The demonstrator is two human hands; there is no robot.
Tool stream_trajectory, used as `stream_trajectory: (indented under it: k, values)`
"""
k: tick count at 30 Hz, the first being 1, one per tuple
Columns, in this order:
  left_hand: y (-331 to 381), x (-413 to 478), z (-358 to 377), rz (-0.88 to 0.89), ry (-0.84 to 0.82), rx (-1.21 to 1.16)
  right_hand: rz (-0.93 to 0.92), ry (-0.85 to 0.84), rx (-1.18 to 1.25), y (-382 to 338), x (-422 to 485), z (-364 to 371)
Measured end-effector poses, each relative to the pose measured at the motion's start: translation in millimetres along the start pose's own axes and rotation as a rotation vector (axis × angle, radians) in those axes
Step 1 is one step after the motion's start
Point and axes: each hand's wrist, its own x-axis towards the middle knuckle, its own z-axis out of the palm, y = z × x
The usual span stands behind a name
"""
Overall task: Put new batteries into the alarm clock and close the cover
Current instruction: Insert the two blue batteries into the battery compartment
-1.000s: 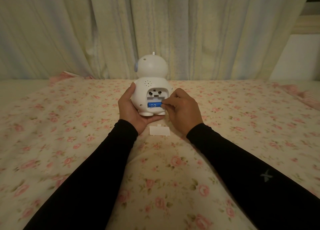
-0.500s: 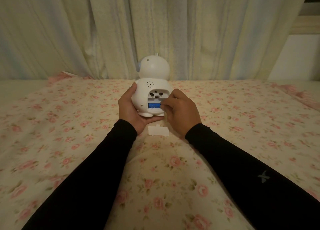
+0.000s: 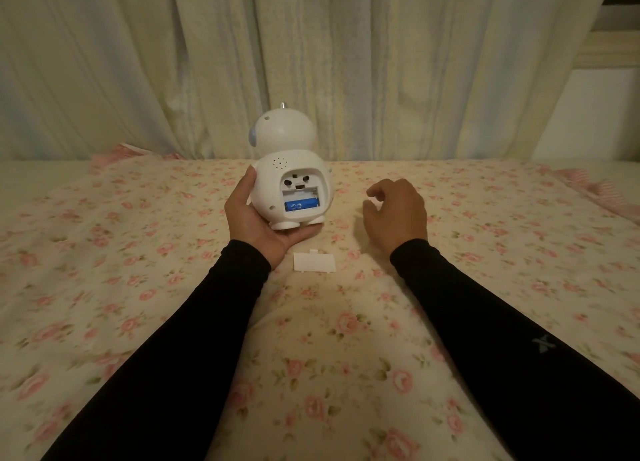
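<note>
While our left hand [image 3: 256, 218] cupped the alarm clock [image 3: 291, 180] at frame centre, one blue battery [image 3: 300, 204] lay low in its open bay. Our right hand [image 3: 394, 211] hovered right of it, fingers loosely curled and empty; the cover [image 3: 314, 262] lay below on the bedspread [image 3: 104, 252].

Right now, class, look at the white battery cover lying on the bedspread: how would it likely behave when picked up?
The battery cover looks thin and flat, so probably light and stiff. Lying flush on the soft bedspread, it may need an edge pinch. Its small tabs could be fragile.

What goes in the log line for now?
left hand: holds white robot-shaped alarm clock | right hand: empty | blue battery: in | white plastic cover: off
</note>
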Motion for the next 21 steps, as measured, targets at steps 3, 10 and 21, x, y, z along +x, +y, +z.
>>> stream_trajectory:
  k: [3,10,21]
  values:
    - [0.0,0.5,-0.4,-0.002,0.001,0.004,0.149,-0.162,-0.101,2.8,1.6,-2.5]
    - [-0.7,1.7,-1.3,-0.009,0.008,0.007,0.252,-0.243,-0.249,2.8,3.9,0.6]
    - [-0.8,-0.6,0.1,-0.010,-0.017,0.029,0.273,-0.218,-0.236,8.8,7.4,7.2]
